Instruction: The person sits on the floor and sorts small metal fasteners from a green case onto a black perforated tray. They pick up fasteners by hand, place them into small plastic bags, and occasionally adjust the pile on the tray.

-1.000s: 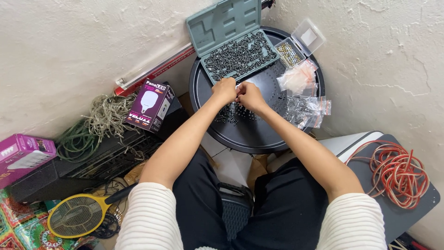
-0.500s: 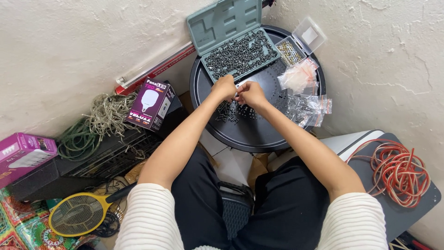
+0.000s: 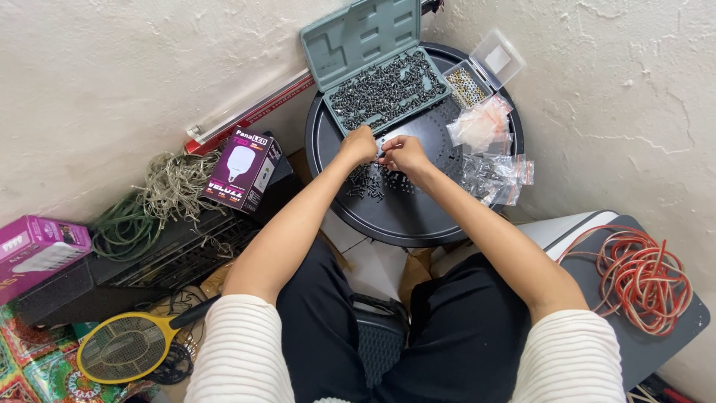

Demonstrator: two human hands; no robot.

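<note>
My left hand [image 3: 360,144] and my right hand [image 3: 403,154] meet over a round black tray [image 3: 418,220], fingertips pinched together on a small pale piece between them. Under the hands lies a loose pile of small black screws [image 3: 367,181]. Just beyond the hands stands an open grey-green plastic case [image 3: 377,63] filled with several more black screws. What exactly the fingers pinch is too small to tell.
Clear plastic bags [image 3: 492,160] and a small clear box [image 3: 485,71] lie on the tray's right side. A coil of red wire [image 3: 641,272] rests at right. A bulb box [image 3: 242,170], tangled cords [image 3: 160,198] and a yellow racket-shaped swatter [image 3: 127,347] lie left.
Both hands stay pinched together over the screw pile; they have only shifted slightly. Nothing else has moved.
</note>
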